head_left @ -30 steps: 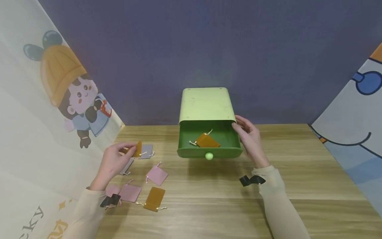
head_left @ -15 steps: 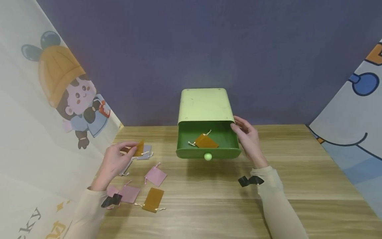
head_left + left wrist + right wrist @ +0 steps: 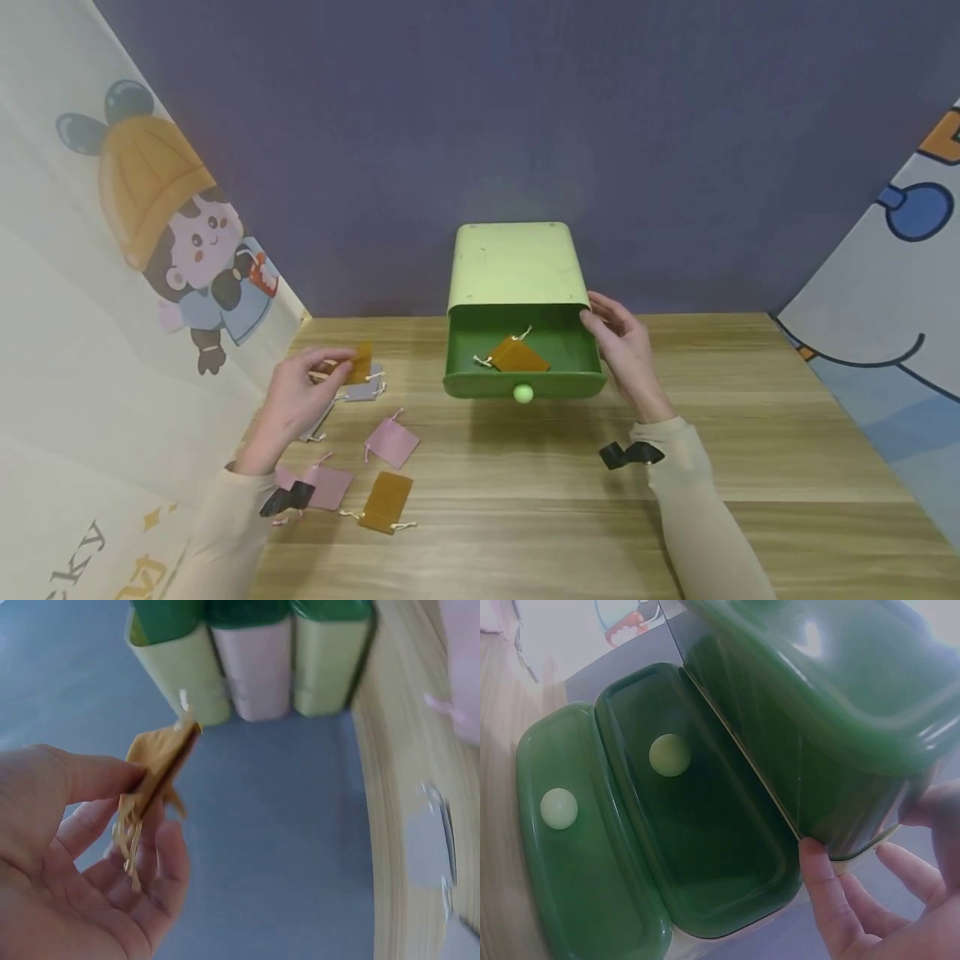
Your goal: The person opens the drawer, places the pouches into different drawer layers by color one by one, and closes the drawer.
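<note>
In the head view my left hand (image 3: 296, 396) pinches a mustard-brown drawstring pouch (image 3: 361, 363) above a grey drawstring pouch (image 3: 365, 389). The left wrist view shows thumb and fingertips on the folded pouch (image 3: 159, 761), its cream cords hanging down. My right hand (image 3: 628, 346) touches the right front corner of a light green drawer unit (image 3: 517, 262), fingers fairly straight. The top drawer (image 3: 480, 385) is pulled out, and another mustard-brown pouch (image 3: 519, 354) lies inside. From the right wrist, my right fingertips (image 3: 815, 855) meet the unit's rim beside the open drawer (image 3: 742, 712).
Below it, two closed green drawers with round knobs (image 3: 670, 755) show. A pink pouch (image 3: 392, 442), another pink pouch (image 3: 328, 487) and a mustard-brown pouch (image 3: 386, 500) lie on the wooden table (image 3: 510, 533). A dark blue wall (image 3: 375, 167) stands behind.
My left hand has moved slightly right and up, carrying the mustard-brown pouch, which now stands more upright over the grey one. The right hand stays at the drawer unit.
</note>
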A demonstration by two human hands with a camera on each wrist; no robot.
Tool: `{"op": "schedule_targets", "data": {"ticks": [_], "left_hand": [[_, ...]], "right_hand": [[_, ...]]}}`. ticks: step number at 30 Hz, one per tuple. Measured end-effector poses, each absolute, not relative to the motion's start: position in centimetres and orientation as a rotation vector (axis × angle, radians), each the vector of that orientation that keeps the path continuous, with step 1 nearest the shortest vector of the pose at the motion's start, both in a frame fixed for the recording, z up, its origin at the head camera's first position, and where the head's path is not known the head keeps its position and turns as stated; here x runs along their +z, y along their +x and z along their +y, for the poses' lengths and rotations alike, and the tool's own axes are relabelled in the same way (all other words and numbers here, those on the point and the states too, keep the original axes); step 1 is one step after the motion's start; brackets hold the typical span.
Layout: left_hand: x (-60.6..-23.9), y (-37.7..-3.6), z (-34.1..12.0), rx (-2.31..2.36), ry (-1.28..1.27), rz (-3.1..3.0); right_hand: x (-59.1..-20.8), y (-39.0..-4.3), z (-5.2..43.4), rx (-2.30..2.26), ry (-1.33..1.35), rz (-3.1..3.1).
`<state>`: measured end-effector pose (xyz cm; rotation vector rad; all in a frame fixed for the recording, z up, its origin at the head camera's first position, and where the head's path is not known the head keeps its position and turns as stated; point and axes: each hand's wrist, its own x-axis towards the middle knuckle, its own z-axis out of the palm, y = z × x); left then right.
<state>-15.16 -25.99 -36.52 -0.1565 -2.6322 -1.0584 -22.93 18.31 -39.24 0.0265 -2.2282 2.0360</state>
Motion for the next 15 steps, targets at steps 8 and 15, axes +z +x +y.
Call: {"op": "schedule_targets", "data": {"ticks": [8, 15], "left_hand": [[-35.9, -15.2, -25.3, -1.124, -0.205, -2.645], [-35.4, -15.5, -24.5, -1.133, -0.206, -2.642]], "right_hand": [[-39.2, -23.1, 18.3, 2.046, 0.034, -2.216], [-39.4, -23.1, 18.3, 2.041, 0.029, -2.215]]}}
